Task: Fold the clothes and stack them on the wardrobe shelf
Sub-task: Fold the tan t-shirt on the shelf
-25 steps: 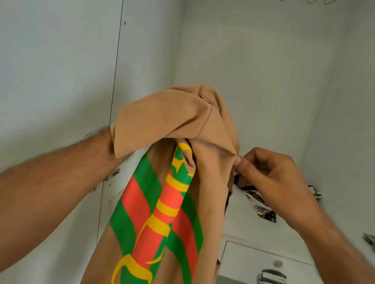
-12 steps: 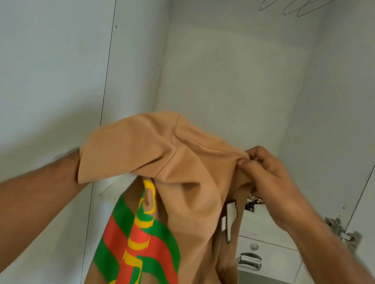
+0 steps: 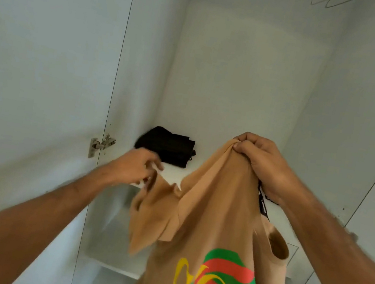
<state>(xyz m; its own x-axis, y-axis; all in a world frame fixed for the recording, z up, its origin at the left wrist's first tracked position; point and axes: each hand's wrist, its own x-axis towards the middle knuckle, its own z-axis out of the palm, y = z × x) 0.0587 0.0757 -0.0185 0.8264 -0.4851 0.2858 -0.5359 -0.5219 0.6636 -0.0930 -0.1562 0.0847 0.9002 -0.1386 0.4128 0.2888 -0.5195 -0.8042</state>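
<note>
Tan shirt [image 3: 213,220] with yellow lettering, partly legible, over green-red stripes, hanging before the wardrobe shelf [image 3: 173,176]. Right hand [image 3: 262,164] pinches its top; left hand [image 3: 137,168], fingers loosely spread, touches a sleeve. Folded black garment [image 3: 168,147] lies on the shelf.

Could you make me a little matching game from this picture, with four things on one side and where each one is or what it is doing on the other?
Things:
1. right hand
2. black garment
3. tan shirt
4. hinge

States:
A. folded on the shelf
B. hanging in the air
C. on the left door edge
D. pinching fabric at the top

Pairs: 1-D, 2-A, 3-B, 4-C
</note>
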